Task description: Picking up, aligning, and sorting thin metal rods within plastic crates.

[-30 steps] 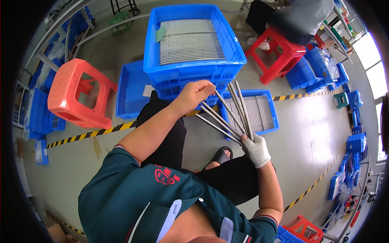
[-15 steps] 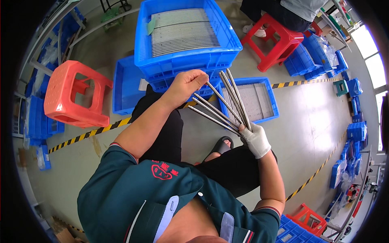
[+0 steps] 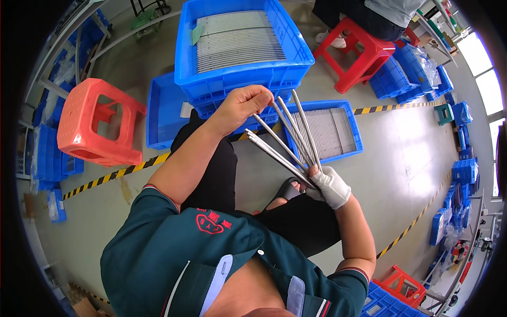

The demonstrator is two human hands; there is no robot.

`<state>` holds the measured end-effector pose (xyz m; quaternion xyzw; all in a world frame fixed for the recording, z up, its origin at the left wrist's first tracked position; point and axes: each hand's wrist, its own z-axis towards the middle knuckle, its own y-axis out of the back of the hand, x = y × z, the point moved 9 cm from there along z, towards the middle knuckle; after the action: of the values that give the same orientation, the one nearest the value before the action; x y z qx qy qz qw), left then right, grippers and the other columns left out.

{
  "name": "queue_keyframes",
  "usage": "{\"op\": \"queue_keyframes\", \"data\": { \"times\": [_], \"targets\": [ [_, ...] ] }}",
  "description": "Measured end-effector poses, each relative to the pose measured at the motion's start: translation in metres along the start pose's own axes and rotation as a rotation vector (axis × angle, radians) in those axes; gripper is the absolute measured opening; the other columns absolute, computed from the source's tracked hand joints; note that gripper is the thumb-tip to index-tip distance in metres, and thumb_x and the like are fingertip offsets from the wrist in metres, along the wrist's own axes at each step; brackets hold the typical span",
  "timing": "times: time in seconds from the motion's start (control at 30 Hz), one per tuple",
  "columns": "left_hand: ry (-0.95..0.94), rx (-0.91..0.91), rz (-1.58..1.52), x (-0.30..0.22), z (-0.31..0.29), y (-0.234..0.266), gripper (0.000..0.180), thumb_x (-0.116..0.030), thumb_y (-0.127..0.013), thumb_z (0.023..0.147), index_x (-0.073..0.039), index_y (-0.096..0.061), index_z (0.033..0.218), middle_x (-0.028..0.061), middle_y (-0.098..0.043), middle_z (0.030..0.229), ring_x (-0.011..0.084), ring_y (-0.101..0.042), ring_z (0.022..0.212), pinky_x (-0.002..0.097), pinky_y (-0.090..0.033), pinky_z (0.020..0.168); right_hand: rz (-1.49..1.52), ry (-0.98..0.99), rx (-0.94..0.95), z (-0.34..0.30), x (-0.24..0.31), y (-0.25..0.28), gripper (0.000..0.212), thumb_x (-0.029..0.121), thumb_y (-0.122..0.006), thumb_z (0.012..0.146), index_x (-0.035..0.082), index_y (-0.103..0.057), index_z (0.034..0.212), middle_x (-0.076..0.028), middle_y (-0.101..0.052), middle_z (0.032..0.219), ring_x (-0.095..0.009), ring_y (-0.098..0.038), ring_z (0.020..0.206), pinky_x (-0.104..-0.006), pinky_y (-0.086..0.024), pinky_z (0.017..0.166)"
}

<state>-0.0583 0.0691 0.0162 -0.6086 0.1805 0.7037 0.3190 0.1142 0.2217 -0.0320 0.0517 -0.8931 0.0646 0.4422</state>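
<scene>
Since the earlier frame, both hands sit lower. The gloved right hand [image 3: 330,186] clamps the fanned metal rods [image 3: 285,142] at their base; the bare left hand [image 3: 243,105] pinches their upper ends, before the blue crate [image 3: 237,79].

The lower ends of the thin grey metal rods [image 3: 288,145] vanish inside the white-gloved right hand [image 3: 330,186], so their tips cannot be seen; their upper ends are partly covered by the fingers [image 3: 259,98] of the bare left hand [image 3: 240,105]. Behind the rods, the stacked blue plastic crate [image 3: 240,50] hides the crates beneath it. Beyond that crate, a seated person [image 3: 369,10] is cut off by the picture's top edge.
</scene>
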Motion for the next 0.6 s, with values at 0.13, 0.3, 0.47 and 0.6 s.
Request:
{"op": "queue_keyframes", "data": {
  "times": [0.13, 0.3, 0.47, 0.6],
  "targets": [
    [0.060, 0.001, -0.010, 0.005, -0.002, 0.001, 0.025, -0.026, -0.055, 0.092, -0.003, -0.062, 0.097, -0.0007, -0.055, 0.079, 0.0057, -0.046, 0.070, 0.0185, -0.037, 0.063, -0.027, -0.016, 0.031, 0.003, -0.001, -0.002, 0.058, 0.059, -0.048, 0.086, 0.002, -0.056, 0.074, -0.001, -0.044, 0.051, -0.007, -0.035, 0.040, -0.0199, -0.026, 0.040],
    [0.037, 0.013, 0.052, -0.004, -0.004, 0.000, 0.025, -0.026, -0.057, 0.091, -0.002, -0.063, 0.095, -0.0002, -0.056, 0.078, 0.0058, -0.046, 0.069, 0.0192, -0.038, 0.063, -0.015, -0.028, 0.026, 0.007, -0.008, 0.001, 0.059, 0.059, -0.048, 0.086, 0.002, -0.057, 0.074, -0.002, -0.044, 0.051, -0.007, -0.035, 0.039, -0.0206, -0.027, 0.040],
    [0.062, 0.031, 0.181, 0.000, -0.003, 0.004, 0.027, -0.027, -0.057, 0.091, -0.001, -0.064, 0.092, -0.0015, -0.056, 0.076, 0.0051, -0.046, 0.070, 0.0191, -0.038, 0.064, -0.018, -0.021, 0.003, 0.010, -0.012, 0.004, 0.059, 0.058, -0.049, 0.086, 0.001, -0.056, 0.073, -0.002, -0.043, 0.051, -0.008, -0.035, 0.039, -0.0212, -0.028, 0.040],
    [0.057, -0.057, 0.164, 0.000, -0.005, 0.005, 0.026, -0.025, -0.057, 0.091, 0.000, -0.065, 0.093, -0.0014, -0.057, 0.078, 0.0051, -0.047, 0.072, 0.0197, -0.040, 0.068, -0.029, 0.001, -0.037, 0.010, -0.006, 0.004, 0.057, 0.057, -0.051, 0.086, 0.001, -0.056, 0.073, -0.001, -0.042, 0.050, -0.008, -0.035, 0.040, -0.0216, -0.029, 0.041]
  ]
}}
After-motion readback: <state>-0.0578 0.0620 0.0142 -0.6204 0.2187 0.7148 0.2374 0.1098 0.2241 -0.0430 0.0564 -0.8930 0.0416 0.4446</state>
